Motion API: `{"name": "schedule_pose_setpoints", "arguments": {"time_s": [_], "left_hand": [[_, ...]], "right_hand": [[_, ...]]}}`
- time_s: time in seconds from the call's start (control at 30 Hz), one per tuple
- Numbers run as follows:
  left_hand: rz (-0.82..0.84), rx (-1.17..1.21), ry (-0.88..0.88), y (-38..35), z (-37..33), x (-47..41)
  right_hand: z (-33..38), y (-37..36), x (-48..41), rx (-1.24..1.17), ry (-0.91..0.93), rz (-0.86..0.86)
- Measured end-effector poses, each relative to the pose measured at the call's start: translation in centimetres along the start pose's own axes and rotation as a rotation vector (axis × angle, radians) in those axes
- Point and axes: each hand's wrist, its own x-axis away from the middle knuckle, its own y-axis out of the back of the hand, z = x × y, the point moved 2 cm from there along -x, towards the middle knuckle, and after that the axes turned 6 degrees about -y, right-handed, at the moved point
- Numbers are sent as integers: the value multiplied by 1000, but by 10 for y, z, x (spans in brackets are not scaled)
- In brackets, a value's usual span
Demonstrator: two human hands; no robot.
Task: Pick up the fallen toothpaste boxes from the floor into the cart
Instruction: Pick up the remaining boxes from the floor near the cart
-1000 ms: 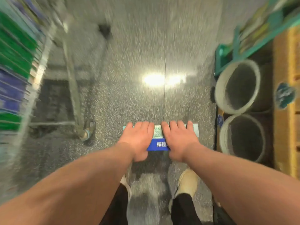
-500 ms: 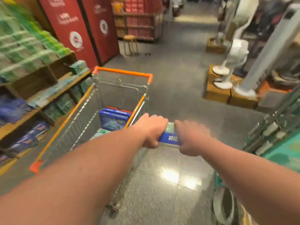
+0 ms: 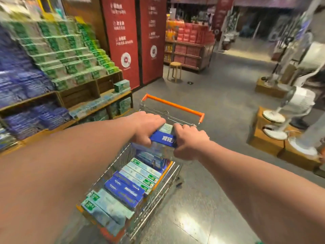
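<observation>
My left hand (image 3: 147, 128) and my right hand (image 3: 189, 142) together grip a stack of toothpaste boxes (image 3: 164, 138), one end each; a blue side with white characters shows between them. The stack hangs above the wire shopping cart (image 3: 163, 191), over its far half near the orange handle (image 3: 173, 104). Inside the cart lie several blue and pale green toothpaste boxes (image 3: 130, 182), side by side.
Wooden shelves (image 3: 84, 95) stacked with green and blue boxes run along the left. Red banners (image 3: 121, 37) and a small wooden stool (image 3: 174, 71) stand ahead. White fans on wooden crates (image 3: 270, 136) sit at the right. Shiny grey floor (image 3: 202, 208) surrounds the cart.
Both hands lifted the boxes off the floor and carried them left, from beside the cart to above its basket. The view rose from the floor to the aisle.
</observation>
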Motion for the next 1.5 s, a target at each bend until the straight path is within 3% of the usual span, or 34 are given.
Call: {"name": "schedule_pose_setpoints", "arguments": {"time_s": [0.23,0.47,0.83,1.13,1.5], "left_hand": [[84,45,22,-61,100,-13],[170,132,89,-141,148,-40],[457,215,313,-298,163,-130],[481,307,307,-414,160,-154],[541,307,232,-460,176,-183]], "right_hand": [[64,-39,-99,-65,-2,90],[84,-102,-175,-83,37,245],[62,-241,-294,-101,148,505],[68,-349,-319,-153,126,686],[70,-390,-340,-158,26,651]]}}
